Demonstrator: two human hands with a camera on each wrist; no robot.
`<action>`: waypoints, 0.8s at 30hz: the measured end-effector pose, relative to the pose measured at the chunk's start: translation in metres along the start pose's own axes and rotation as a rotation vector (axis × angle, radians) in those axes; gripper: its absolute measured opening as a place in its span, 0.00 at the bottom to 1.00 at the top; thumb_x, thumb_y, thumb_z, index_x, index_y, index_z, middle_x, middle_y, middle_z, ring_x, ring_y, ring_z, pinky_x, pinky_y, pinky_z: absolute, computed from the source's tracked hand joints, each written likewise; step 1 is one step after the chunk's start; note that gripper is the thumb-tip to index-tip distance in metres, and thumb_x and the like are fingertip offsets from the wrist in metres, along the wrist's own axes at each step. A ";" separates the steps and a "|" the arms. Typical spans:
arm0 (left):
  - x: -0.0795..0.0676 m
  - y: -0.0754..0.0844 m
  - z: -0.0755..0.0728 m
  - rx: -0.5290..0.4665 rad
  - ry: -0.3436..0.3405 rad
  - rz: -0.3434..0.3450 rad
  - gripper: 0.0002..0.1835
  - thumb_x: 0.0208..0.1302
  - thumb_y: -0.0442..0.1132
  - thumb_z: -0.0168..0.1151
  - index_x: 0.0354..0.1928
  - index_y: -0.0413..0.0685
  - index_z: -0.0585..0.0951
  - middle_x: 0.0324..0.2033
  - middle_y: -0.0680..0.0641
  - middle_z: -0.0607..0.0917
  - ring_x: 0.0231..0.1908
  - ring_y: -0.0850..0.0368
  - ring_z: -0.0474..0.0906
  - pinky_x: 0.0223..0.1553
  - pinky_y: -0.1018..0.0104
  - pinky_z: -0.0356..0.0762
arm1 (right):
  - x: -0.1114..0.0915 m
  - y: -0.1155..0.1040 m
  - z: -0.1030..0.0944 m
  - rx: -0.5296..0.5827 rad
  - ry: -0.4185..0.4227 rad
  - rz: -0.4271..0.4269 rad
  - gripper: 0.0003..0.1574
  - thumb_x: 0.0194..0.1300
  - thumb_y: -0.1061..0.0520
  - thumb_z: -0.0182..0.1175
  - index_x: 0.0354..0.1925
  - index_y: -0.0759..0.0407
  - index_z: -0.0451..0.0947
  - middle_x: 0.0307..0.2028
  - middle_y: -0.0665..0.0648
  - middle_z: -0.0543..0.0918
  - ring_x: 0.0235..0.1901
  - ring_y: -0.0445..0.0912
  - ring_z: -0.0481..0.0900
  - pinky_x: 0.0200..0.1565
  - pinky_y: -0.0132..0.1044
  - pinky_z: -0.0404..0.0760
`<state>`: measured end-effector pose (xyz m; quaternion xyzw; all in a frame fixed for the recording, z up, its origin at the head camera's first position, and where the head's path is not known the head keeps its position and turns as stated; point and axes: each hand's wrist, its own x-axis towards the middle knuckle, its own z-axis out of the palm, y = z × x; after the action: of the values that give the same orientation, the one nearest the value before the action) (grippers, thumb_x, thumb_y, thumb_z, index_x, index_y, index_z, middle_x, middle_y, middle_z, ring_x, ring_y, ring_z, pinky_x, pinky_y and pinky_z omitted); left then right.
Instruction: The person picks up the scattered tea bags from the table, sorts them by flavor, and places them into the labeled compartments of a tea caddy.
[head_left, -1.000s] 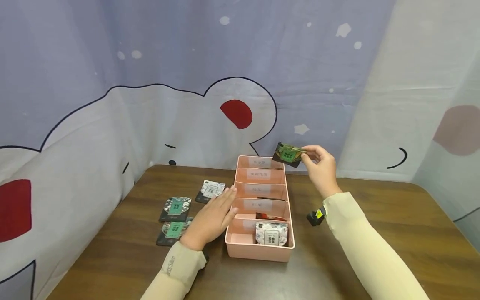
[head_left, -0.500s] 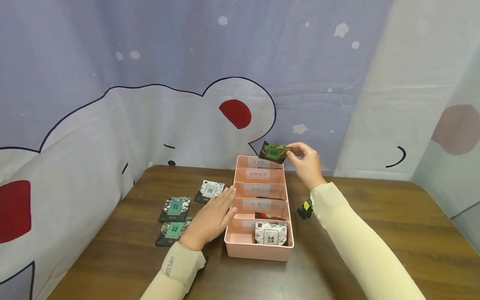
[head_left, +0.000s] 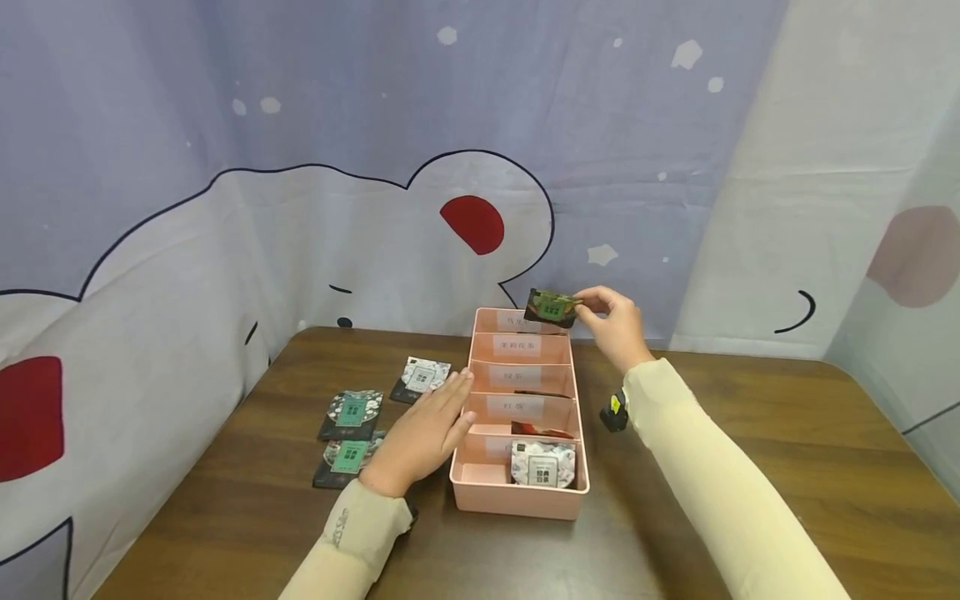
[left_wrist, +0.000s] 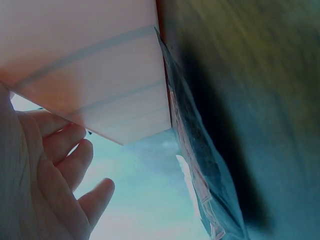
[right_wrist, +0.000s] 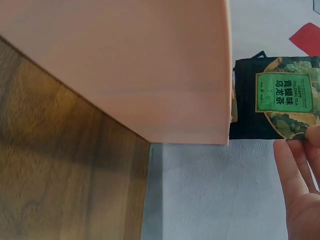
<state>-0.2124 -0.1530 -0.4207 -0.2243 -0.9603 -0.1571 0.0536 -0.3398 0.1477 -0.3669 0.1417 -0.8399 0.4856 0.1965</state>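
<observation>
My right hand (head_left: 615, 329) pinches the edge of a dark tea sachet (head_left: 551, 307) above the farthest compartment of a long pink divided box (head_left: 517, 502). In the right wrist view the sachet's green label (right_wrist: 284, 93) reads grape oolong tea, and its lower part passes behind the box wall. My left hand (head_left: 423, 433) lies with fingers extended along the box's left rim. The left wrist view shows those fingers (left_wrist: 75, 155) at the rim. Inside the box, a white floral sachet (head_left: 543, 464) stands in the nearest compartment and a red-topped one (head_left: 538, 431) behind it.
Left of the box on the wooden table (head_left: 247, 500) lie a white floral sachet (head_left: 422, 377) and two green-labelled sachets (head_left: 351, 414), close together. White labels (head_left: 517, 345) mark the compartments. A patterned curtain (head_left: 337, 83) hangs behind the table.
My right hand has carried the tea sachet leftward from the box's far right corner to over the farthest compartment, and slightly down. The left hand stays at the rim.
</observation>
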 end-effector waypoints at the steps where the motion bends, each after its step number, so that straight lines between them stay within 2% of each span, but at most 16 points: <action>1: 0.000 0.000 0.000 0.001 0.004 0.004 0.34 0.81 0.54 0.41 0.80 0.46 0.55 0.79 0.49 0.55 0.78 0.50 0.50 0.76 0.46 0.53 | 0.000 0.000 0.000 -0.007 -0.004 -0.002 0.10 0.70 0.62 0.64 0.49 0.61 0.85 0.43 0.63 0.88 0.45 0.55 0.84 0.52 0.54 0.80; 6: 0.000 0.000 -0.001 0.003 0.005 0.012 0.33 0.82 0.54 0.40 0.80 0.45 0.55 0.79 0.49 0.55 0.78 0.49 0.51 0.75 0.46 0.53 | 0.002 0.000 0.000 -0.023 -0.015 -0.015 0.10 0.70 0.62 0.64 0.49 0.61 0.85 0.42 0.63 0.88 0.45 0.56 0.84 0.53 0.57 0.79; 14: 0.001 0.001 -0.001 -0.003 -0.003 0.005 0.34 0.81 0.56 0.39 0.80 0.46 0.54 0.79 0.49 0.54 0.78 0.51 0.49 0.76 0.47 0.53 | 0.004 0.003 0.005 -0.046 -0.024 -0.013 0.10 0.70 0.62 0.63 0.49 0.61 0.84 0.42 0.63 0.88 0.46 0.56 0.84 0.50 0.53 0.79; 24: 0.000 -0.001 0.000 -0.002 -0.012 -0.001 0.34 0.82 0.57 0.37 0.80 0.48 0.53 0.79 0.51 0.54 0.78 0.53 0.48 0.76 0.47 0.52 | -0.002 0.006 0.007 -0.073 -0.091 -0.001 0.11 0.72 0.62 0.62 0.51 0.62 0.83 0.43 0.64 0.86 0.48 0.58 0.83 0.51 0.56 0.79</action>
<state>-0.2129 -0.1537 -0.4205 -0.2247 -0.9606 -0.1565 0.0476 -0.3419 0.1443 -0.3753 0.1566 -0.8651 0.4476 0.1634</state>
